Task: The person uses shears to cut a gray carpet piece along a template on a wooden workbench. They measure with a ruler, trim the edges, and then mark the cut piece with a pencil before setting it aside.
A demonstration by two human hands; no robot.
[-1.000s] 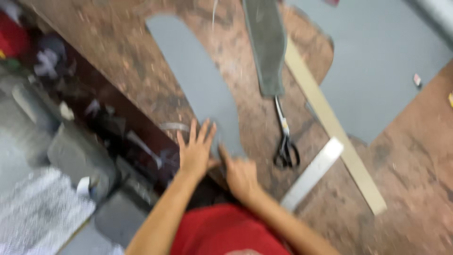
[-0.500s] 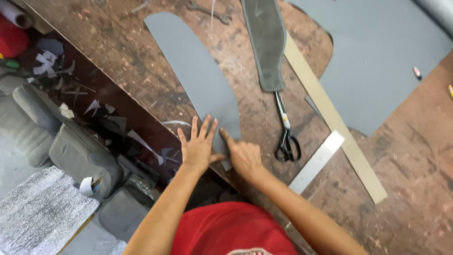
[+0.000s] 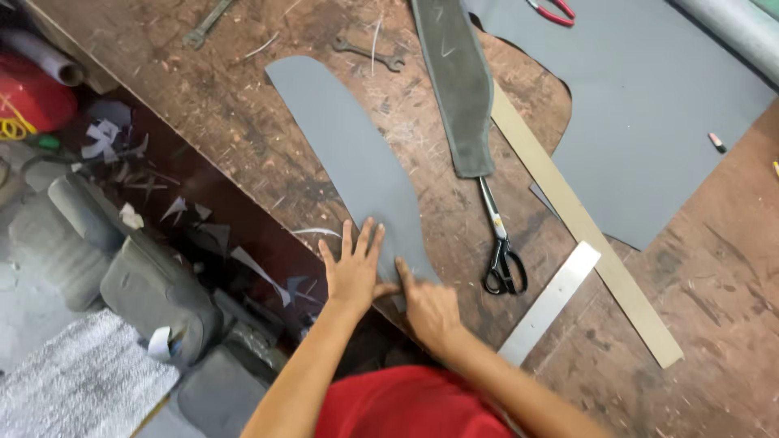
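We press our left hand [image 3: 353,272] flat, fingers spread, and our right hand [image 3: 430,307] loosely curled on the near end of the grey cut piece [image 3: 357,162], which lies at the worn table's [image 3: 243,122] edge. If either palm lifts, this end could slide off. Right of the piece, the black-handled scissors [image 3: 501,251] could snag it; beyond, the wrench [image 3: 367,53] sits clear.

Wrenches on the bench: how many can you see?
2. One open-ended wrench lies just beyond the grey cut piece; another wrench lies at the top edge, partly cropped. More may be out of frame.
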